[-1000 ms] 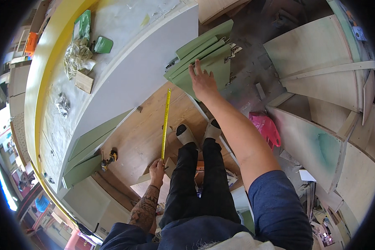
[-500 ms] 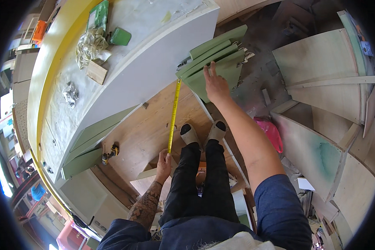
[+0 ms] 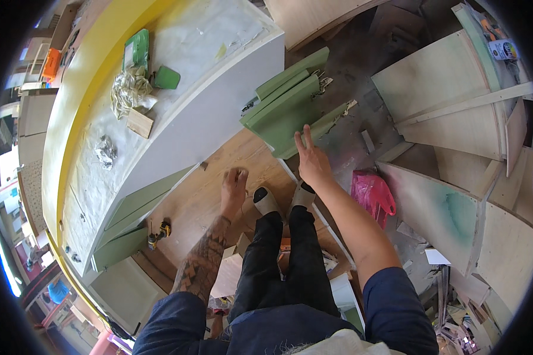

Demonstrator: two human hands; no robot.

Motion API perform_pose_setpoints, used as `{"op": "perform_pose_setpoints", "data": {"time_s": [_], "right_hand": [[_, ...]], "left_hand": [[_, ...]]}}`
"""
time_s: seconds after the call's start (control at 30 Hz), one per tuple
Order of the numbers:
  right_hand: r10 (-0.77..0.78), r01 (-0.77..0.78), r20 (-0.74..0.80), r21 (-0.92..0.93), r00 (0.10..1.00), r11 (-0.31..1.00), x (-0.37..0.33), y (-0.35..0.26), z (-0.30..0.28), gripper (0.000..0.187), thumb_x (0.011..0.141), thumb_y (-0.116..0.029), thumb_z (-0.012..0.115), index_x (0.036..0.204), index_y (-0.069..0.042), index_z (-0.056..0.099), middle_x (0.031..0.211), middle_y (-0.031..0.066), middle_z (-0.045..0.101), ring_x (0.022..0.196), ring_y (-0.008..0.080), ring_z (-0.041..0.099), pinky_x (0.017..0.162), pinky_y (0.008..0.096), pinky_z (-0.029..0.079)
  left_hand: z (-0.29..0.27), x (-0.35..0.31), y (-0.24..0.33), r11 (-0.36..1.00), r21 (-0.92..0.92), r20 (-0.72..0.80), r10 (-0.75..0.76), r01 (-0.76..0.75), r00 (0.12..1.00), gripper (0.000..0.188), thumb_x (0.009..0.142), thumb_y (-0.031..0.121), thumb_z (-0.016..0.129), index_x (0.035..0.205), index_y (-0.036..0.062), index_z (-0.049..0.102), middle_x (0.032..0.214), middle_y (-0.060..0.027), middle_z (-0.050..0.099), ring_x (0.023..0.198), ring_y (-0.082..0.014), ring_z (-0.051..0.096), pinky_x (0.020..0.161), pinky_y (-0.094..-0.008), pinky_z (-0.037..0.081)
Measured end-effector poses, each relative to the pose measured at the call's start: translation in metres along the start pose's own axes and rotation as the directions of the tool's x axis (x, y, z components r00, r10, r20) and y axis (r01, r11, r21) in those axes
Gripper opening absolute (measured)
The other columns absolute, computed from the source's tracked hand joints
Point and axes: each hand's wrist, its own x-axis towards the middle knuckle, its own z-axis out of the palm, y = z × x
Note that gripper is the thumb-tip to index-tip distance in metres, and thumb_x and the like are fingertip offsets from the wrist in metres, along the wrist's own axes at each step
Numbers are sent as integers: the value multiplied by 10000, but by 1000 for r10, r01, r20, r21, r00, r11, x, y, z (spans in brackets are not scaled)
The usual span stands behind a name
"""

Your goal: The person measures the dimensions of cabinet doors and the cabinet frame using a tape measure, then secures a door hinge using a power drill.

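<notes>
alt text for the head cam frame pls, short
Looking down from the head camera, a person stands on a wooden board with both arms stretched down: the left hand closed over the board, the right hand open-fingered at a stack of green panels. A white-topped workbench runs on the left, a pink bag lies to the right.

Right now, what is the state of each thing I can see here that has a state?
left hand: fingers curled, over the wooden board, holding nothing I can make out
right hand: open, fingers spread, at the edge of the green panels
green panels: stacked, leaning against the white counter
wooden board: lying flat under the feet
pink bag: crumpled on the floor
drill: lying on its side
</notes>
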Motion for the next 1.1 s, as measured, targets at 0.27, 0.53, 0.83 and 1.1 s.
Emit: {"op": "perform_pose_setpoints", "data": {"time_s": [0.27,0.53,0.83,1.1], "right_hand": [[-19,22,-65,53,998,998,-58,26,25,1057,814,23,741,1722,-101,214,1794,225,98,955,398,735,794,456,625],[54,-49,-44,105,998,993,-97,41,36,1077,785,37,726,1724,-144,231,1802,201,92,947,402,740,768,471,626],[71,-80,48,217,996,973,-104,30,19,884,898,8,643,1700,-88,283,1791,217,154,1185,398,697,920,465,616],[37,-16,-89,232,995,973,-106,35,40,1029,788,86,683,1708,-111,267,1799,196,114,1143,434,703,810,465,618]], "left_hand": [[54,101,120,756,556,153,317,-347,936,868,916,297,846,1606,20,398,1547,-203,438,1367,-388,546,1024,-496,572],[104,109,116,760,612,34,252,-220,967,835,897,177,793,1601,36,366,1534,-174,419,1389,-408,494,1077,-538,518],[80,132,130,553,780,206,217,-294,954,430,866,239,795,1241,88,651,1328,-171,644,1303,-415,557,1037,-538,525],[96,106,149,491,739,396,239,-462,887,293,923,324,732,1120,111,772,1151,-94,750,1251,-341,629,955,-518,564]]}}
